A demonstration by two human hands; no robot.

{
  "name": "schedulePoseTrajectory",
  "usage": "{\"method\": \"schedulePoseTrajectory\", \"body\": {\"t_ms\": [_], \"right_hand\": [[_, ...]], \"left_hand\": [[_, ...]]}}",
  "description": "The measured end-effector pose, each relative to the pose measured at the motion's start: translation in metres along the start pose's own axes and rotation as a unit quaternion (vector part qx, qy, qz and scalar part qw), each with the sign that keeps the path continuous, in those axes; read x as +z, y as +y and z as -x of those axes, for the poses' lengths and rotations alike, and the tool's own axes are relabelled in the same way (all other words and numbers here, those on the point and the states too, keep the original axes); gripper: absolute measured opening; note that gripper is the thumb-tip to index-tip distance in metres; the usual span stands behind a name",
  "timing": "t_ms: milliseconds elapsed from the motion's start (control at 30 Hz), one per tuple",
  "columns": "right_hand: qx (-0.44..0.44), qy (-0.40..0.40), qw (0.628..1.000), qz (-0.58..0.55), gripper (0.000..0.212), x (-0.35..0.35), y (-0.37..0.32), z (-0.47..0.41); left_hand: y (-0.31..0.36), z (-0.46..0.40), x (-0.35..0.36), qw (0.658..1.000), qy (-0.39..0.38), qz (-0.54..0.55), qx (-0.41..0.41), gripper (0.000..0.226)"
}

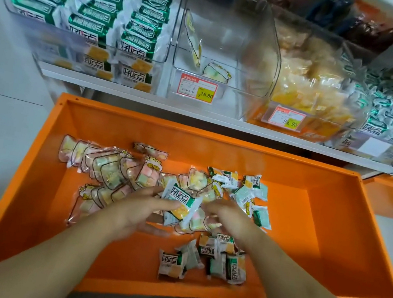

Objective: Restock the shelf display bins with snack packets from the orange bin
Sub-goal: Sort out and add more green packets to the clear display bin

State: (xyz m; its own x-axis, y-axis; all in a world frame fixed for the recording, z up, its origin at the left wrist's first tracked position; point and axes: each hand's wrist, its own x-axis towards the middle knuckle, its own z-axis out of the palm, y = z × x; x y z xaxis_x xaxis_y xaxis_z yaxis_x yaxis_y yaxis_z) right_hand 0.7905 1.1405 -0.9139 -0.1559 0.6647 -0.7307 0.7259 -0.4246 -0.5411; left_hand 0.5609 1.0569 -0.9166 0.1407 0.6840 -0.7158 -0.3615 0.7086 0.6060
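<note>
- Orange bin (329, 224) filling lower frame; loose snack packets scattered on its floor.
- Left hand (144, 214) and right hand (226, 221) both down among packets at centre, blurred; grip unclear.
- Green-and-white packet (180, 204) between the two hands, touching left fingertips.
- Pastel clear-wrapped packets (105, 169) at 9 o'clock of hands.
- Small green-white packets (212, 259) at 5 o'clock.
- Clear shelf bin (226, 35) at 12 o'clock, nearly empty, price tag (197, 88) on front.
- Full bin of green packets (97, 7) at 10 o'clock.
</note>
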Motion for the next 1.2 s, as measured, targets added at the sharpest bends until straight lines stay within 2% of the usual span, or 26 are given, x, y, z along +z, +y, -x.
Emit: {"method": "schedulePoseTrajectory", "body": {"t_ms": [67,133,200,267,367,433,500,600,733,833,900,1000,1100,1200], "right_hand": [[0.009,-0.013,0.978,0.21,0.039,0.001,0.017,-0.012],[0.014,-0.032,0.94,0.34,0.045,0.006,0.033,-0.023],[0.031,-0.054,0.904,0.422,0.049,0.013,0.051,-0.036],[0.049,-0.063,0.89,0.449,0.054,0.021,0.064,-0.046],[0.04,-0.065,0.894,0.442,0.042,0.027,0.069,-0.055],[0.031,-0.074,0.889,0.45,0.035,0.028,0.064,-0.058],[0.042,-0.086,0.899,0.428,0.033,0.027,0.054,-0.058],[0.022,-0.101,0.918,0.383,0.034,0.015,0.025,-0.05],[-0.026,-0.087,0.97,0.226,0.038,-0.021,-0.036,-0.009],[-0.106,-0.03,0.989,0.097,0.037,-0.048,-0.084,0.037],[-0.182,0.001,0.983,0.015,0.034,-0.06,-0.11,0.07],[-0.287,0.063,0.955,-0.033,0.038,-0.064,-0.139,0.121],[-0.363,0.146,0.92,-0.027,0.046,-0.047,-0.158,0.161],[-0.421,0.218,0.878,0.057,0.043,-0.023,-0.165,0.178]], "left_hand": [[0.002,-0.005,-0.001,1.0,-0.006,0.027,-0.015,0.103],[0.002,-0.012,-0.001,0.998,-0.01,0.05,-0.025,0.093],[0.001,-0.021,-0.005,0.999,-0.015,0.045,-0.024,0.096],[0.002,-0.026,-0.008,0.999,-0.009,0.021,-0.025,0.097],[0.002,-0.029,-0.01,0.999,0.004,0.016,-0.032,0.073],[0.003,-0.031,-0.01,0.999,0.004,0.015,-0.033,0.07],[0.004,-0.032,-0.009,0.999,0.009,0.021,-0.028,0.076],[0.009,-0.025,-0.005,0.999,0.031,0.033,-0.001,0.1],[0.033,0.001,0.002,0.998,0.05,0.01,0.034,0.105],[0.064,0.028,0.002,0.996,0.062,-0.011,0.068,0.082],[0.089,0.051,0.003,0.993,0.059,-0.031,0.095,0.064],[0.122,0.09,0.005,0.984,0.061,-0.079,0.15,0.047],[0.142,0.129,0.008,0.972,0.061,-0.134,0.184,0.036],[0.15,0.16,0.004,0.959,0.067,-0.19,0.2,0.03]]}}
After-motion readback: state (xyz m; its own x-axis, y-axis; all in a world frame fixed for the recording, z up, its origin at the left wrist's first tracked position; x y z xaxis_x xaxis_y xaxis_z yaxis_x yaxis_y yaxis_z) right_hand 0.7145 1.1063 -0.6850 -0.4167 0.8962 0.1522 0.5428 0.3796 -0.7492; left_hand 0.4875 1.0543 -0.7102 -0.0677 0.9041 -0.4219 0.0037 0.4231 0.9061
